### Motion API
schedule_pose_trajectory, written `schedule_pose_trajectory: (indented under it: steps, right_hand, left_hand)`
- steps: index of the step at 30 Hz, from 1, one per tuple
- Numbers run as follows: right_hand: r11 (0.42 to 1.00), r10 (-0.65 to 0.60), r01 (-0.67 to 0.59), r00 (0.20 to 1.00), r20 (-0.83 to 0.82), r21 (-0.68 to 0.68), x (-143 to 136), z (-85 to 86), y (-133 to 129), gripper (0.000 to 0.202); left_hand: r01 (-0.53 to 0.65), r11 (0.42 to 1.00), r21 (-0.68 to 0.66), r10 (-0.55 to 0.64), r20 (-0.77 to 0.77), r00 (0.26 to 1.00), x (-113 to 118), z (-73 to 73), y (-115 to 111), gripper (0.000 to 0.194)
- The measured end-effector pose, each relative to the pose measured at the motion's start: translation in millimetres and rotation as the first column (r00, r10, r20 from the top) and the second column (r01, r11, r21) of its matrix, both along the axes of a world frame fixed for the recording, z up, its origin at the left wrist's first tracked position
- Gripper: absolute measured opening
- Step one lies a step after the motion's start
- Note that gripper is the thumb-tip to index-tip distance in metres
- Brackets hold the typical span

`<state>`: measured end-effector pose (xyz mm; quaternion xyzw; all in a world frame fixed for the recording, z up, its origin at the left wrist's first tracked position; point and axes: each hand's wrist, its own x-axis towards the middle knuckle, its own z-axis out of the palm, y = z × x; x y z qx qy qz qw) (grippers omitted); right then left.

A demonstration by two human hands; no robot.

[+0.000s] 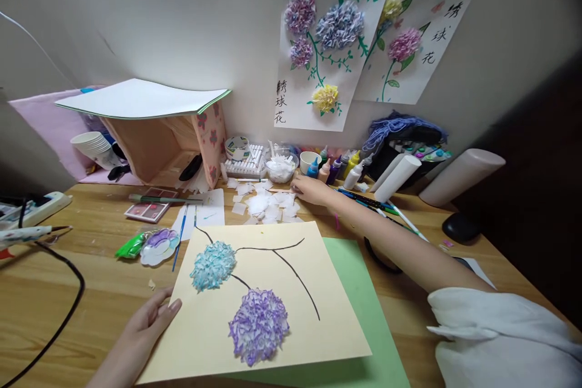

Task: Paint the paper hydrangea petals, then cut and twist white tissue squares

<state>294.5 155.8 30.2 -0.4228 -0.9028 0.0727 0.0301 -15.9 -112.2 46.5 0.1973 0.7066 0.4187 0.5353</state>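
Far left: glue gun [27, 233] lying on the wooden desk [68, 291], its black cord looping toward me.
Left of sheet: green packet [130, 247] and flower-shaped palette [159, 245] with purple paint, touching each other; a thin brush [178, 239] just beside them.
My left hand [145, 321]: flat and open, fingers [170, 308] resting on the left edge of the cream sheet; it pins the paper, grips nothing.
Cream sheet [273, 291]: lies in front of me, overlapping a green sheet [364, 291]. It carries black drawn stems, a blue paper flower [213, 265] upper left, a purple paper flower [259, 325] lower centre.
Beyond sheet: white tissue squares [268, 205] scattered in a pile near the wall.
My right hand [311, 189]: stretched forward, at the right edge of the tissue squares, fingers loosely spread; whether it holds one I cannot tell.
Right of hand: row of paint bottles [336, 168], then marker pens [368, 200] lying on the desk.
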Motion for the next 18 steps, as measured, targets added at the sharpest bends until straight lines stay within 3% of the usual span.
schedule_pose_trajectory:
  steps: [6, 13, 18]
  right_hand:
    - [0.989, 0.09, -0.079, 0.993, 0.08, -0.125, -0.6, 14.8, 9.9, 0.018]
    - [0.997, 0.076, -0.075, 0.973, 0.219, -0.014, -11.0, 19.9, 20.4, 0.043]
    - [0.991, 0.133, -0.135, 0.94, 0.314, -0.017, -14.3, 22.6, 20.8, 0.028]
  left_hand:
    - [-0.013, 0.999, 0.048, 0.012, 0.017, 1.0, 7.7, -4.4, 3.9, 0.071]
    - [0.027, 0.998, 0.051, -0.031, 0.065, 0.997, 13.6, 10.1, 11.2, 0.07]
    - [0.018, 0.998, 0.06, -0.022, 0.068, 0.997, 13.2, 9.6, 9.6, 0.068]
